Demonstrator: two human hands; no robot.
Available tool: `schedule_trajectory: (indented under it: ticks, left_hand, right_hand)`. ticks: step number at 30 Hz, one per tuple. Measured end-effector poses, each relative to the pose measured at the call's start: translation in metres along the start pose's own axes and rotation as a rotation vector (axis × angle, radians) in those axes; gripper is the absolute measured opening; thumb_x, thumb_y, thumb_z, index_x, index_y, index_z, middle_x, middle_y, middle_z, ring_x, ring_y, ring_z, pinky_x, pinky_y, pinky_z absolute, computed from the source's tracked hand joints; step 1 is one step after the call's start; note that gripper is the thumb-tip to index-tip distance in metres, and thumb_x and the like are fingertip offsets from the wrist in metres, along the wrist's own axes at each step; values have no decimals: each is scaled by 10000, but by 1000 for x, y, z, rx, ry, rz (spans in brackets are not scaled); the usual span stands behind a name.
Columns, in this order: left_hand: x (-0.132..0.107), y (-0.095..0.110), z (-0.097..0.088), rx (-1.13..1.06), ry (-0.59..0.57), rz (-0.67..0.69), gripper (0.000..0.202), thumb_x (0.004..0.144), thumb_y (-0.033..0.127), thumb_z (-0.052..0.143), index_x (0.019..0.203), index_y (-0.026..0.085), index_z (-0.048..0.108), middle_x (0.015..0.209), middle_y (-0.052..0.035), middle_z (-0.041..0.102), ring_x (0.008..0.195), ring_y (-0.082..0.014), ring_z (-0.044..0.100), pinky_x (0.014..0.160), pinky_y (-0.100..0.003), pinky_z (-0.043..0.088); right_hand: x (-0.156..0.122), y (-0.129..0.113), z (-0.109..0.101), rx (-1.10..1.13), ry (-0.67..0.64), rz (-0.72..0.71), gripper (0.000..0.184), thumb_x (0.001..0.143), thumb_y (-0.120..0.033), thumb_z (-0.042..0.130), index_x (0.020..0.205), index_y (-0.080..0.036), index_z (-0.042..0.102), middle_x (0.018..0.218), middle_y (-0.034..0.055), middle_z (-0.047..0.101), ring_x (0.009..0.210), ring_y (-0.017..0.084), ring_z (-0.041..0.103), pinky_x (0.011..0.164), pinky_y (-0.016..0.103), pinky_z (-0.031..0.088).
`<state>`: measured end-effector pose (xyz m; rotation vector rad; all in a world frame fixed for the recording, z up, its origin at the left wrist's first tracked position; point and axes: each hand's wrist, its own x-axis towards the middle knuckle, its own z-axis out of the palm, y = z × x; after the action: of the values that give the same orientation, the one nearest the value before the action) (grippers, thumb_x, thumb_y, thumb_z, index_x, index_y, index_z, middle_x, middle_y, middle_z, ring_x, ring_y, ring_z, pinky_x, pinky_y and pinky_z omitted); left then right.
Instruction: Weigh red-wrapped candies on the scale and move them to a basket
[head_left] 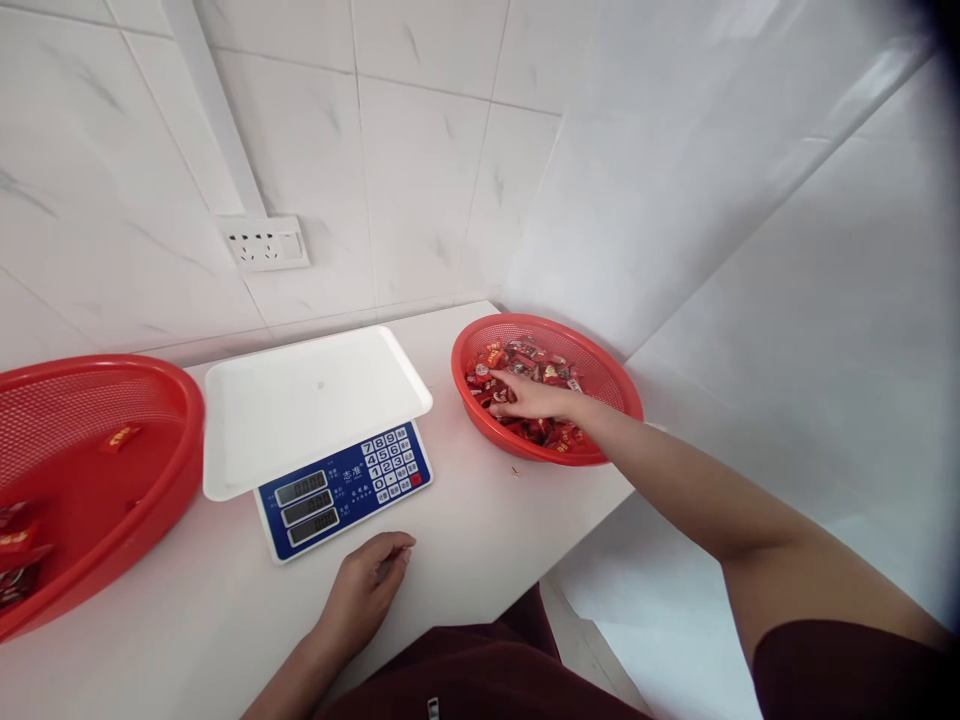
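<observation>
My right hand (529, 397) reaches into the red plastic basket (622, 385) on the right. Its thumb and forefinger are apart, touching the heap of red-wrapped candies (551, 372); nothing is visibly gripped, and the other fingertips are partly hidden. My left hand (364, 590) rests on the table near its front edge, fingers curled in and holding nothing. Just beyond it stands a digital scale (349, 485) with a blue keypad panel. The white weighing tray (315, 400) on top of the scale bears nothing, and the displays seem to read zeros.
Another red basket (180, 420) at the left holds a few wrapped candies (120, 437). A tiny gold scrap (516, 473) lies on the white table (480, 530) below the right basket. Behind are a tiled wall and a socket (262, 243); white sheeting (750, 350) hangs at the right.
</observation>
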<state>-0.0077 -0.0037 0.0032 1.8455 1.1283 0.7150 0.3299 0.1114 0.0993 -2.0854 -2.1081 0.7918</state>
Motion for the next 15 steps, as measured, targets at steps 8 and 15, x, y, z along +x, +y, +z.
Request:
schedule_trajectory:
  ticks: [8, 15]
  left_hand:
    - [-1, 4, 1, 11, -15, 44, 213, 836, 365, 446, 914, 333, 641, 920, -56, 697, 825, -251, 660, 623, -335, 567]
    - [0, 3, 1, -3, -9, 63, 214, 829, 354, 449, 894, 317, 650, 912, -55, 700, 802, -253, 664, 676, -349, 569]
  right_hand:
    - [2, -6, -1, 174, 115, 24, 385, 666, -260, 707, 1034, -238, 600, 1114, 48, 616, 980, 243, 594, 841, 325, 465]
    - [-15, -15, -39, 525, 359, 174, 261, 663, -197, 702, 887, -209, 568, 900, 35, 663, 757, 179, 632, 646, 273, 513]
